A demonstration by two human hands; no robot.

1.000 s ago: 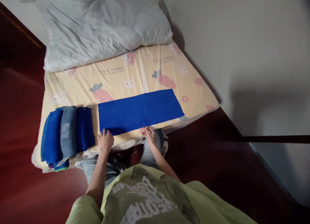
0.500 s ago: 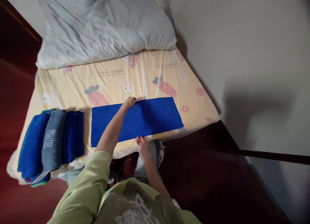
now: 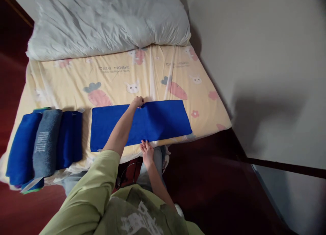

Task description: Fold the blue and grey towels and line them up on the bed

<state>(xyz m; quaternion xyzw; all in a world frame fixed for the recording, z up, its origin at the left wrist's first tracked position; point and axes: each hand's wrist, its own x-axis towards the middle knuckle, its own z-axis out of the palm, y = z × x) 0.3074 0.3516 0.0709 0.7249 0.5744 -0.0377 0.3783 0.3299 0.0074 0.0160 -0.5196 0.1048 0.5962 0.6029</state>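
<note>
A long blue towel (image 3: 163,121) lies flat, folded into a strip, across the near end of the bed (image 3: 76,82). My left hand (image 3: 138,101) reaches over it and pinches the middle of its far edge. At the middle of its near edge my right hand (image 3: 147,149) has its fingers closed on the cloth. Both arms cross the towel's centre line.
A row of folded towels (image 3: 43,143), blue ones and a grey one, stands at the bed's near left corner. A white pillow (image 3: 102,21) fills the far end. A pale wall (image 3: 254,58) runs along the right. Dark red floor surrounds the bed.
My left hand has left the towel's near left corner and reached across to the middle of its far edge. The right hand stays at the near edge. The camera has shifted.
</note>
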